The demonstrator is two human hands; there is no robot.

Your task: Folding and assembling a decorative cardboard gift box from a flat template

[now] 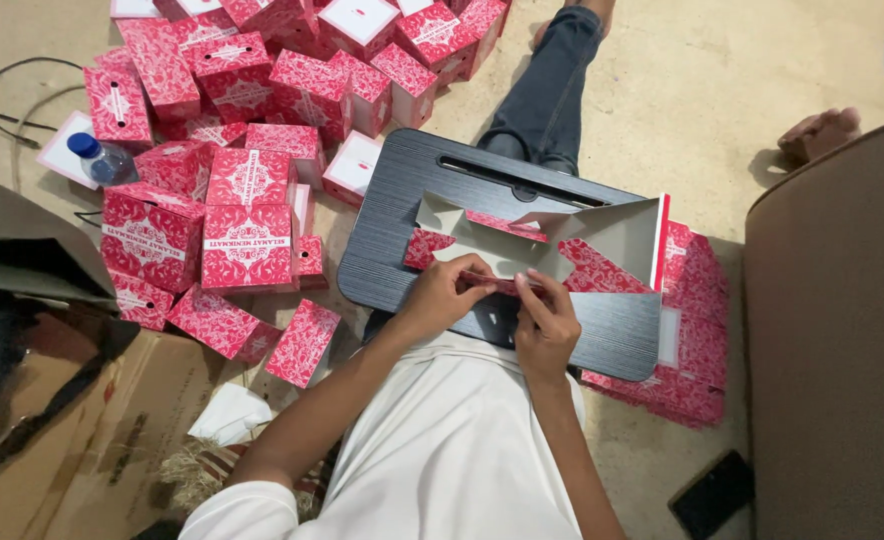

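Observation:
A half-folded red patterned cardboard box point(562, 245) with a pale grey inside lies on a dark lap tray point(392, 215) over my legs. My left hand point(447, 292) pinches the box's near flap at its edge. My right hand point(545, 322) grips the same flap just to the right, fingers pressed on the fold. Both hands are close together at the tray's near side.
Several folded red boxes point(247, 215) are piled on the floor at left and far left. A stack of flat red box blanks point(697, 340) lies under the tray at right. A water bottle point(97, 158), cables, a brown carton point(82, 440), a dark phone point(712, 492) and a brown sofa point(842, 330) surround me.

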